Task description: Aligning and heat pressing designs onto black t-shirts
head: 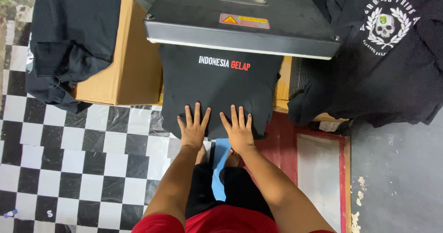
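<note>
While both hands lie flat, fingers spread, the left hand (pixel 194 124) and right hand (pixel 238 127) press the near hem of a black shirt (pixel 217 87). Beyond the fingertips it already carries its print; the press plate (pixel 240 20) stands raised above.

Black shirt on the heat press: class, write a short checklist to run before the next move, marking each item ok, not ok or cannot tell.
1. Left hand flat on the black shirt: ok.
2. Right hand flat on the shirt's lower edge: ok.
3. Both hands outside the press's top plate: ok.
4. Shirt smooth around the print: ok.
5. Plate hot: cannot tell.
6. Cardboard box not touching the shirt: cannot tell.
</note>
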